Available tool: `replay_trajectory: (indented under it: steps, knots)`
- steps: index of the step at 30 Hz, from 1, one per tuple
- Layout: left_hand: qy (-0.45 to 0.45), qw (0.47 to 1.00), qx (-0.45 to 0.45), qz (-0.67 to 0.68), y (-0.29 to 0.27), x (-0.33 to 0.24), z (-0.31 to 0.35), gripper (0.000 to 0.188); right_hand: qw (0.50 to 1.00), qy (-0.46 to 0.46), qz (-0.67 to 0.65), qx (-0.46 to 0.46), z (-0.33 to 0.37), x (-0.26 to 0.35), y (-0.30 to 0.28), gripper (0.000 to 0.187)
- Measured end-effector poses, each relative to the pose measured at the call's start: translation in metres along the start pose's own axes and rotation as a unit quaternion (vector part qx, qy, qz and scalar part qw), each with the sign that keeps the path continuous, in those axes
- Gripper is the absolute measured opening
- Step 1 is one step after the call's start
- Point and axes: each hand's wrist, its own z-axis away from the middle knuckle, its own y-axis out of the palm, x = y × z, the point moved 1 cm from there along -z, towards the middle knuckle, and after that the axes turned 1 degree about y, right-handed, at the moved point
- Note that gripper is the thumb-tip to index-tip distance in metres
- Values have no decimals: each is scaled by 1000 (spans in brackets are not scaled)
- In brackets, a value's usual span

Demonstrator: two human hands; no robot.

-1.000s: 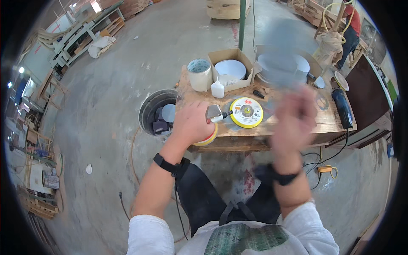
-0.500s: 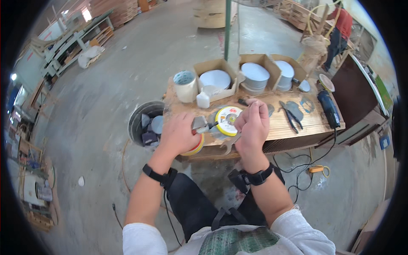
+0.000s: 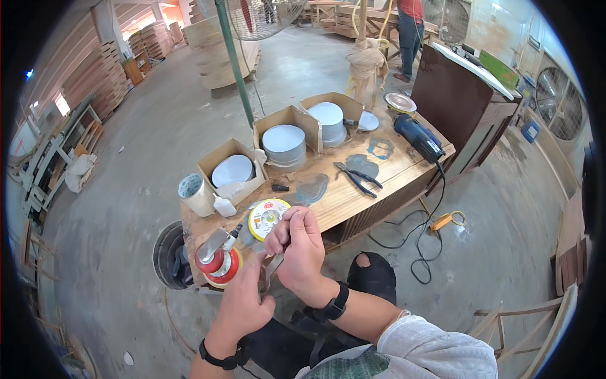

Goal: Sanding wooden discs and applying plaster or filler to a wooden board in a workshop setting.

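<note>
My right hand (image 3: 300,252) is closed round a metal open-end wrench (image 3: 271,273), whose lower part shows below the fingers. My left hand (image 3: 245,297) is beside it, thumb apart and fingers stretched towards the wrench; the fingertips are partly hidden. Left of my hands, a red-and-silver air sander (image 3: 218,262) stands at the bench's near left corner. Just beyond my right hand a round sanding pad (image 3: 268,218) with a yellow rim and white face lies on the bench.
The wooden bench (image 3: 328,205) also bears pliers (image 3: 358,178), a blue angle grinder (image 3: 418,136), a tape roll (image 3: 197,192), a small white bottle (image 3: 224,205) and boxes of sanding discs (image 3: 284,140). A bin (image 3: 169,252) stands left. Cables (image 3: 420,243) lie right; a person (image 3: 410,31) stands behind.
My left hand has let go of the sander and moved beside the wrench in my right hand. The sander now stands on the bench. My view has swung right.
</note>
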Motion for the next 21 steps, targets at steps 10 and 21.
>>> replay_trajectory:
  steps: [10,21]
  knots:
    - [81,971,-58,-219,-2,30,5,12,863,170,442,175,36,19,-72,21]
    - [-1,932,-186,-312,-52,47,-41,59,887,353,291,64,53,-3,-125,18]
